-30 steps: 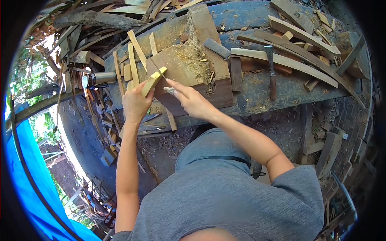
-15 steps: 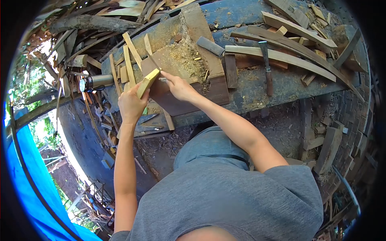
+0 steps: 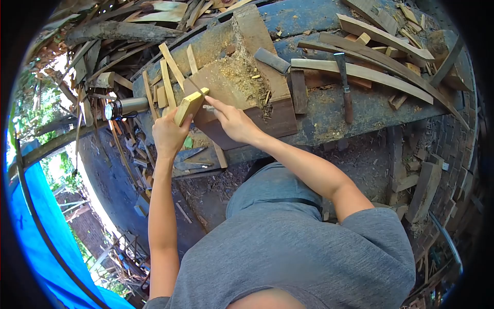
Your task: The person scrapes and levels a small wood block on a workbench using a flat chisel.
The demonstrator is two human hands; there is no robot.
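Note:
My left hand (image 3: 170, 135) is closed around the lower end of a pale wood block (image 3: 189, 107), which is held tilted with its yellowish end face up. My right hand (image 3: 232, 119) is closed on a tool with a thin dark blade (image 3: 195, 85), whose kind I cannot make out. Its fingers are close beside the block's upper end, and the blade points up and left past it. Most of the tool's handle is hidden in the fingers. Behind the hands lies a thick brown wooden block (image 3: 247, 121) with a rough, chip-covered hollow.
On the bench (image 3: 329, 116) to the right lie a chisel (image 3: 346, 87), a grey cylinder (image 3: 271, 61) and several curved wood strips (image 3: 360, 77). Thin sticks (image 3: 167, 82) and a metal flask (image 3: 126, 107) are at left. Scrap wood (image 3: 121, 31) piles up behind.
The wood block in my left hand has turned slightly, showing more of its broad side. My right hand has shifted slightly right and down. The whole view has moved a little.

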